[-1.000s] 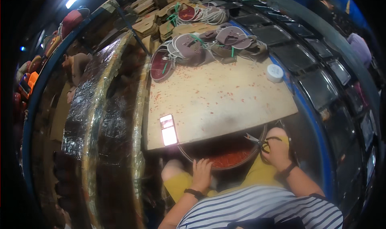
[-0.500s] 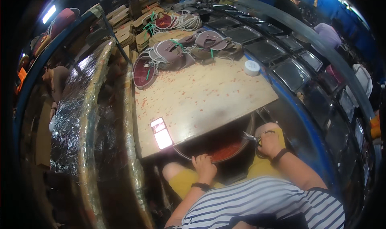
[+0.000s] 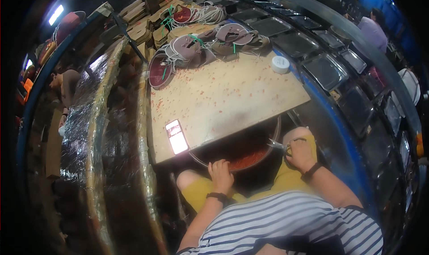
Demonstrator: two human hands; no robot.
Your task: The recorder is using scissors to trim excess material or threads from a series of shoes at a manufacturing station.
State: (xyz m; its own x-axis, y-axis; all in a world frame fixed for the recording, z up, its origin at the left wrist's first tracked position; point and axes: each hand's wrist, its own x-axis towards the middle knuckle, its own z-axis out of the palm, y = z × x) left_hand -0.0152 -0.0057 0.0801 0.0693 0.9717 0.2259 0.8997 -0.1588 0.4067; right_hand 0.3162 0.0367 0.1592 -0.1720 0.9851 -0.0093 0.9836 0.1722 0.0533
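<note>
My left hand (image 3: pixel 220 175) rests with curled fingers on the near rim of a round metal basin (image 3: pixel 273 138) that sits in my lap under the table edge. Red scraps (image 3: pixel 250 159) lie in the basin. My right hand (image 3: pixel 300 153) is closed on a pair of scissors (image 3: pixel 280 145), blades pointing left over the basin's right rim. A lit phone (image 3: pixel 177 137) lies on the wooden tabletop (image 3: pixel 223 94) just ahead of my left hand.
Bundles of cut shoe pieces (image 3: pixel 201 44) tied with green string pile at the table's far end. A white tape roll (image 3: pixel 280 64) sits far right. Foil-wrapped rolls (image 3: pixel 89 134) stand left, dark trays (image 3: pixel 330 71) line the right. Other people (image 3: pixel 67 82) sit nearby.
The view has swung so the table sits more to the right and nearer. My left hand has settled on the basin's rim; my right hand keeps the scissors at the basin's right side.
</note>
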